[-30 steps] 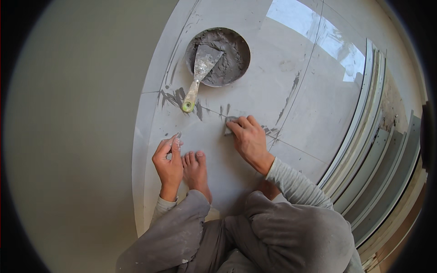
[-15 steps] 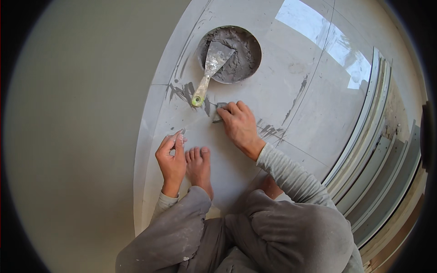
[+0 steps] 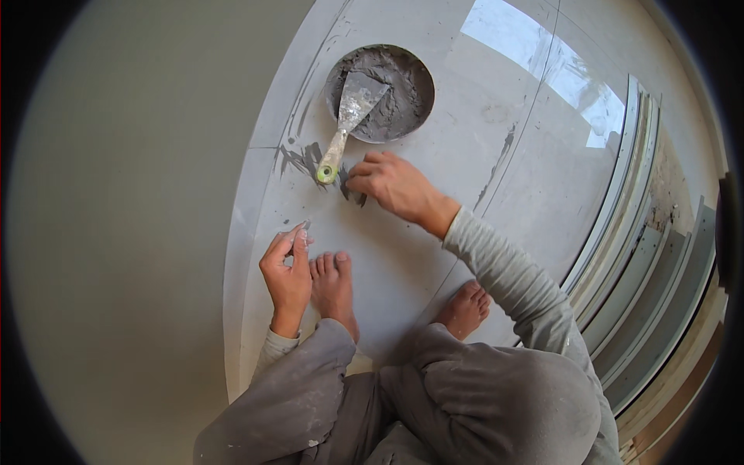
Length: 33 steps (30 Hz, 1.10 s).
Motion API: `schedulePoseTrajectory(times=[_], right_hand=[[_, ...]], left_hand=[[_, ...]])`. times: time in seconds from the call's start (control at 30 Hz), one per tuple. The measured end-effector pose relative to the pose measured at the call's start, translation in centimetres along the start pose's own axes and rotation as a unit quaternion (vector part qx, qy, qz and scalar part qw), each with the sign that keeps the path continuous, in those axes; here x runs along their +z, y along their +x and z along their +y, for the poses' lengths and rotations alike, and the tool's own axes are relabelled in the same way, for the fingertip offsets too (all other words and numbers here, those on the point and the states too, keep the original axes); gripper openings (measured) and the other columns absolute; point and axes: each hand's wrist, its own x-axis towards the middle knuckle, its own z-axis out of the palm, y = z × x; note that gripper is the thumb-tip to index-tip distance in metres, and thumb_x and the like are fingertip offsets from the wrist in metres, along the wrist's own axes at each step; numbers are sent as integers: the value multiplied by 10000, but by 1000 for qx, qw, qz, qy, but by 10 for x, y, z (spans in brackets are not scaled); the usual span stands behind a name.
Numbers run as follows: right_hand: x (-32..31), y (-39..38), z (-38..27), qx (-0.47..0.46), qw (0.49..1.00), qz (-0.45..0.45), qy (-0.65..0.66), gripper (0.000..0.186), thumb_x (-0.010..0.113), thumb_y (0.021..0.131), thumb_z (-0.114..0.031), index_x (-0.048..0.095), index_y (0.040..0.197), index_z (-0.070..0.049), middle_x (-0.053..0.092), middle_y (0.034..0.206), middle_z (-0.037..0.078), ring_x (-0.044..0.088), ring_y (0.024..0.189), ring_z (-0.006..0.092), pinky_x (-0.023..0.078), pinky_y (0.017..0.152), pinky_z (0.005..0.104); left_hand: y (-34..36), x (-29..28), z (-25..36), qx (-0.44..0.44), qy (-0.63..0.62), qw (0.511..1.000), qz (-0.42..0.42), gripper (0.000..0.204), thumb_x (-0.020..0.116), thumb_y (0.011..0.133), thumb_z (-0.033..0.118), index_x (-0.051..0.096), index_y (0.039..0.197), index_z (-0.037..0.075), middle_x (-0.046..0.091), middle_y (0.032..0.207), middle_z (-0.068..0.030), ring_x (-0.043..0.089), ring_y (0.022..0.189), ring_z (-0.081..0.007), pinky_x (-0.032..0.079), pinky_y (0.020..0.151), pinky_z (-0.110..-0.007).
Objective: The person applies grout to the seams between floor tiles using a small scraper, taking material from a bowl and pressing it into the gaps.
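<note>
My right hand (image 3: 399,188) is closed, palm down, over a small dark grey flat piece (image 3: 356,198). That piece rests at the grey smears on the floor tile, mostly hidden by the fingers. Fingers and thumb of my left hand (image 3: 286,271) are pinched together in front of my left foot. A small greyish bit (image 3: 306,225) shows at their tips, too small to name. Beyond my hands stands a round bowl (image 3: 431,103) of thick grey paste (image 3: 403,85). A putty knife (image 3: 355,105) lies with its blade in the paste and its handle over the near rim.
Pale floor tiles (image 3: 457,147) with thin joints and dark smears lie under everything. A plain grey-green wall (image 3: 132,217) rises at the left. Long metal profiles (image 3: 620,263) are stacked along the right. My bare feet (image 3: 333,287) are close to my hands.
My right hand has shifted left with the dark piece, into the smears beside the putty knife's handle. The left hand keeps its pinch. My right foot now shows; the view has shifted slightly.
</note>
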Motion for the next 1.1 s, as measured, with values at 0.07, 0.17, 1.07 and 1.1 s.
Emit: schedulePoseTrajectory(times=[0.07,0.17,1.07,1.1], right_hand=[[-10,1,23,-70,996,-46,-12,95,591,850,-151,673,827,-107,658,969,9,601,998,216,501,855,365],[-22,-20,21,-69,992,-105,-12,104,573,865,-149,662,838,-103,651,966,6,597,994,204,507,865,361],[-23,-50,2,-92,984,-142,-58,106,623,858,-196,658,871,-97,649,992,17,588,1027,202,481,887,347],[-32,-71,0,-87,984,-144,-62,113,623,856,-199,663,880,-96,648,1002,18,589,1027,200,481,885,350]], left_hand=[[4,2,-1,20,13,1000,-20,270,593,1058,143,707,1183,-68,697,949,-74,656,863,-123,519,768,-263],[2,4,-3,6,5,1000,-24,274,594,1059,148,706,1182,-69,692,951,-72,660,870,-126,525,774,-273],[2,3,-5,11,-5,1000,16,218,625,1011,102,741,1134,-36,716,843,-104,693,786,-179,526,722,-316],[3,3,-6,11,2,1000,17,217,624,1012,102,741,1131,-36,716,842,-106,696,789,-182,527,724,-317]])
